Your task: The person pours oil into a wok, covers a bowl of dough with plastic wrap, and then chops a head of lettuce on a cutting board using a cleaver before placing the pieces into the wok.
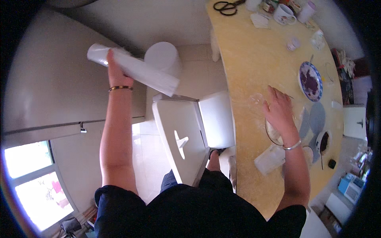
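My left hand, raised out to the left off the table, grips a roll of clear plastic film or bags around its middle. The roll is tilted, its right end lower. Over the table, my right hand has its thumb apart from the fingers and no held thing shows. Partly beneath it lies a dark-rimmed clear dish with something pale in it; the palm side is hidden. A translucent plastic container lies beside my right wrist. Crumpled clear film sits just left of the hand.
Right of the hand are a blue-rimmed bowl of dark purple paste, grey discs and a smaller bowl with dark contents. Scissors and a mug stand at the far end. A white stool and white bin are left.
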### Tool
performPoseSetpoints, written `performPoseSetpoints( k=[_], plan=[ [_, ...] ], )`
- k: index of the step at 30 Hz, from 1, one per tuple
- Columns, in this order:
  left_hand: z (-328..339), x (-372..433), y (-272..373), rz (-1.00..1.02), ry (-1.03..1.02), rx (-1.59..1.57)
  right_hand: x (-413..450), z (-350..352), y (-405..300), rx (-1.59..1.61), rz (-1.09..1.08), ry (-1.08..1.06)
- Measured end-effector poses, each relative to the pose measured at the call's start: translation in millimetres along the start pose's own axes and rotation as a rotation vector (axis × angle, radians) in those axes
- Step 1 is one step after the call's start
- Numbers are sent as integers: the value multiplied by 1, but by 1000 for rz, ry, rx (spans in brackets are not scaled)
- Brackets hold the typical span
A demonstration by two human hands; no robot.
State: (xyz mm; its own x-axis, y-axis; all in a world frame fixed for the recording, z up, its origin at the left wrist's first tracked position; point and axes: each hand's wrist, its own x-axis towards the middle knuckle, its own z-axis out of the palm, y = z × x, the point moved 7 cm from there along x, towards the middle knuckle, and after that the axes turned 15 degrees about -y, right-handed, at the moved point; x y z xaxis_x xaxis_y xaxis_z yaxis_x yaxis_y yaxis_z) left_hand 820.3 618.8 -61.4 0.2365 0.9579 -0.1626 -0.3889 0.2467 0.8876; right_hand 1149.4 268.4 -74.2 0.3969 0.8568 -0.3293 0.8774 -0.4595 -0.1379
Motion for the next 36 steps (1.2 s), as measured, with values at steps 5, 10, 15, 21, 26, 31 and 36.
performPoseSetpoints(
  k=[5,10,15,21,26,31,36],
  plan=[
    [41,-33,-4,-76,-86,20,-7,-21,-15,-86,-44,54],
    [76,-54,-22,-201,-201,-13,-15,-19,-30,-182,-98,120],
    [104,-81,-37,-227,-240,15,-6,46,-41,-878,0,-521],
    [127,-116,-69,-438,-354,59,-6,108,-32,-1691,57,-572],
    [129,-143,-68,-443,-475,39,-23,118,-9,-2102,217,-832],
    [116,-161,-64,-474,-395,66,-31,111,-42,-1407,73,-618],
    [110,-179,-68,-560,-410,42,-38,89,-47,-1077,-3,-604]
  ],
)
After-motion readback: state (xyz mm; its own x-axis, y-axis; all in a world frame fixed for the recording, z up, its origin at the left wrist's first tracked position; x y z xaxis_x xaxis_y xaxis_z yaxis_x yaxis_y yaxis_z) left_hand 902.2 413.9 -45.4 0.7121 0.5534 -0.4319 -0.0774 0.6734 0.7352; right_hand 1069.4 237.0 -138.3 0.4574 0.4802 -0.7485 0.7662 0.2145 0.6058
